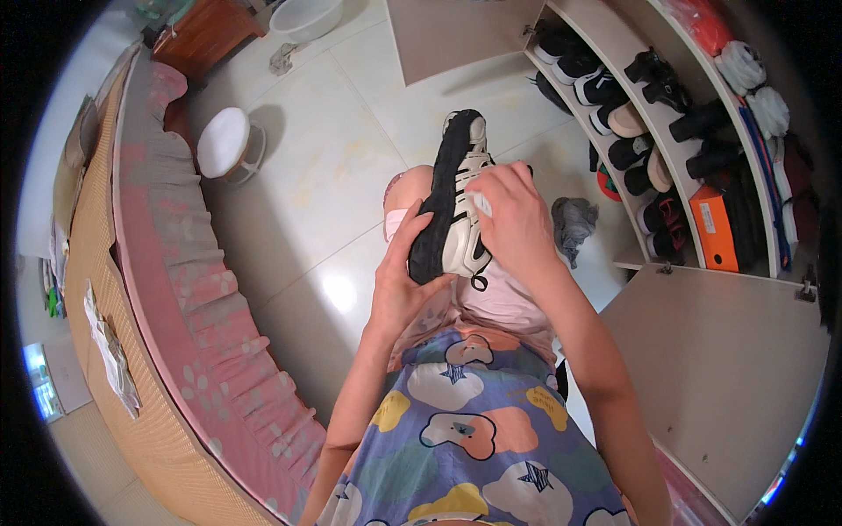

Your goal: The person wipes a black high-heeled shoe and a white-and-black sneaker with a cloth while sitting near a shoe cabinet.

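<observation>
A cream and black sneaker (464,240) lies tilted over the lap, its toe pointing away and its black sole turned to the left. My left hand (401,276) grips the heel end, thumb below and fingers on the sole's edge. My right hand (516,217) is closed around a small white cloth or wipe (482,202), pressed on the shoe's upper side. Its far fingertips are hidden behind the hand. A black lace loop (480,283) hangs near the heel.
On the right stands an open shoe cabinet (677,118) with several shoes and an orange box (714,227). A grey cloth (575,223) lies on the floor beside it. A white stool (227,144), a translucent basin (306,20) and a bed with a pink ruffled skirt (217,296) are on the left.
</observation>
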`<state>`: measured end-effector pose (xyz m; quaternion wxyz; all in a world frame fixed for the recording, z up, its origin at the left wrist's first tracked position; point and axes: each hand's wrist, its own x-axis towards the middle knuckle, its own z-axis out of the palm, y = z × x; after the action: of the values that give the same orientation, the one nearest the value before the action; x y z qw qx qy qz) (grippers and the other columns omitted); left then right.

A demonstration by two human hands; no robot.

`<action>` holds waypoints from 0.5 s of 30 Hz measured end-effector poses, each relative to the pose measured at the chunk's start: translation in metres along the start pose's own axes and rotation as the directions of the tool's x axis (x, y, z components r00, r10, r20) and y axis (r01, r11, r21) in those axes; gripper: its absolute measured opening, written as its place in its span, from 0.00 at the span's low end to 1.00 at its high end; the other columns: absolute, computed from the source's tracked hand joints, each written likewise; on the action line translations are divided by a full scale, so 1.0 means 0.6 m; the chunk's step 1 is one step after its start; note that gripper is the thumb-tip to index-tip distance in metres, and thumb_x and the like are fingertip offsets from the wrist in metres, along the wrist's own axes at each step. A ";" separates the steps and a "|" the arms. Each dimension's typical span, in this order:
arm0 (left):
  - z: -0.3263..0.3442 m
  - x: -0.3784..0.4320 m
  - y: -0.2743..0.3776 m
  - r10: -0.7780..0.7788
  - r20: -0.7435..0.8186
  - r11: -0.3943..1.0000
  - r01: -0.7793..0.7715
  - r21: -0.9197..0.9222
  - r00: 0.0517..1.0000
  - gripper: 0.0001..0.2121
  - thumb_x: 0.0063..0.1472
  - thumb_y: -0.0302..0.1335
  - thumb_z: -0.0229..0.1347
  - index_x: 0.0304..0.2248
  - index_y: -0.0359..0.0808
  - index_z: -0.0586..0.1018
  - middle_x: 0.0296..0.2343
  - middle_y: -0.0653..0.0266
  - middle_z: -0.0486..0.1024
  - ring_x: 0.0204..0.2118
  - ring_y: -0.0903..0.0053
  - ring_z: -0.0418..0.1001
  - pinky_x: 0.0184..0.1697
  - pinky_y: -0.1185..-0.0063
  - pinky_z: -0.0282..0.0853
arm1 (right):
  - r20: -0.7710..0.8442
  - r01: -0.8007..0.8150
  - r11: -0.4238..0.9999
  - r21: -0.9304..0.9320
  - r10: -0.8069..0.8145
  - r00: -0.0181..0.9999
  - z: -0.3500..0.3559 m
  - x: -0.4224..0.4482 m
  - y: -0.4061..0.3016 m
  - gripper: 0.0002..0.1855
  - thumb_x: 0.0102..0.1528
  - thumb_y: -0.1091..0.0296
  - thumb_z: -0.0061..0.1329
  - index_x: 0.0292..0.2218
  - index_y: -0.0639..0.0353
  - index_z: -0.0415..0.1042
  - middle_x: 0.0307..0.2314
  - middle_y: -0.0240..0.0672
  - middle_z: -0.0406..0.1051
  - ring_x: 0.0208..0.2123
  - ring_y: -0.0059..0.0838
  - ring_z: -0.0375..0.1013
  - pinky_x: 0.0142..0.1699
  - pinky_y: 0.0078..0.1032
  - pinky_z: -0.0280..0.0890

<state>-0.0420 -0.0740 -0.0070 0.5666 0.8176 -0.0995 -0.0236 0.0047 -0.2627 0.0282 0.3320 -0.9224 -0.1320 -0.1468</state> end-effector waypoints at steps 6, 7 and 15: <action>-0.002 -0.005 0.008 0.040 0.005 0.998 -0.040 0.056 0.999 0.41 0.39 0.18 0.69 0.55 0.44 0.66 0.61 0.57 0.59 0.60 0.59 0.62 0.58 0.69 0.65 | 0.164 0.115 0.988 0.098 -0.130 0.978 -0.025 0.004 -0.010 0.14 0.40 0.84 0.52 0.32 0.60 0.72 0.34 0.35 0.70 0.42 0.40 0.67 0.47 0.34 0.66; 0.000 -0.003 0.008 0.013 0.007 0.999 -0.014 0.034 1.000 0.41 0.39 0.18 0.69 0.55 0.44 0.67 0.61 0.57 0.59 0.60 0.59 0.63 0.58 0.69 0.65 | 0.143 0.165 0.978 0.126 -0.182 0.973 -0.019 0.008 -0.007 0.14 0.41 0.84 0.52 0.32 0.60 0.73 0.34 0.35 0.70 0.42 0.40 0.68 0.46 0.34 0.66; -0.012 0.016 0.027 -0.045 0.003 0.999 0.045 -0.024 0.999 0.40 0.41 0.18 0.68 0.56 0.43 0.66 0.59 0.57 0.62 0.59 0.59 0.64 0.57 0.70 0.66 | 0.071 0.115 0.989 0.098 -0.122 0.990 -0.049 0.025 0.013 0.10 0.45 0.82 0.53 0.31 0.58 0.74 0.33 0.36 0.71 0.41 0.41 0.69 0.46 0.32 0.66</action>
<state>-0.0338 -0.0745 0.0112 0.5757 0.8126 -0.0815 -0.0387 0.0161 -0.2855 0.0508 0.3601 -0.9014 -0.2058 -0.1244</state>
